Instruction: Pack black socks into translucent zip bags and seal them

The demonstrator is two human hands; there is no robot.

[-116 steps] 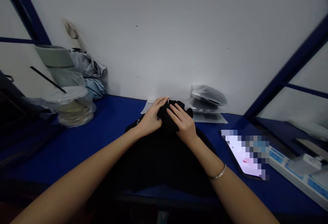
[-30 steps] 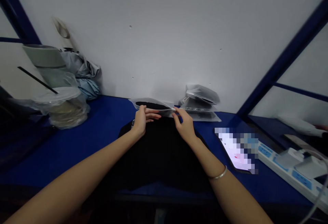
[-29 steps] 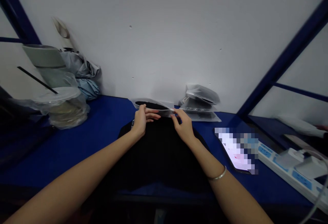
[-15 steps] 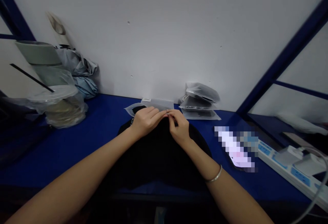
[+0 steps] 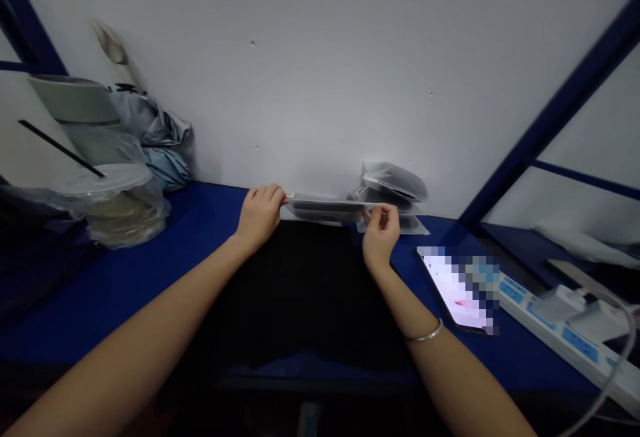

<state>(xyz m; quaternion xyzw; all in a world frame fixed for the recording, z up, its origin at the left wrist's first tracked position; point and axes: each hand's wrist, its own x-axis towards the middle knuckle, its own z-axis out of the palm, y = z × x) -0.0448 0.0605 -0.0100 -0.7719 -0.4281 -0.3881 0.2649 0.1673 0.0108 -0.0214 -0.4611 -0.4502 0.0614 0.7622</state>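
Note:
A frosted plastic bag is stretched level between my two hands, near the wall. Its left end is pinched in my left hand, fingers bent over the corner. My right hand grips the opposite end between thumb and fingers. Just below the bag, a black cloth item lies spread toward me, its lower part in shadow. Whether any of the cloth is inside the bag I cannot tell.
Several frosted bags are stacked right of the bag. A lit phone and a power strip with plugs lie farther right. At left stand a lidded cup with a black straw, a green tumbler and a folded umbrella.
My hands have moved apart from a pinch at the middle to the two ends of the plastic bag. The bag is now drawn straight between them.

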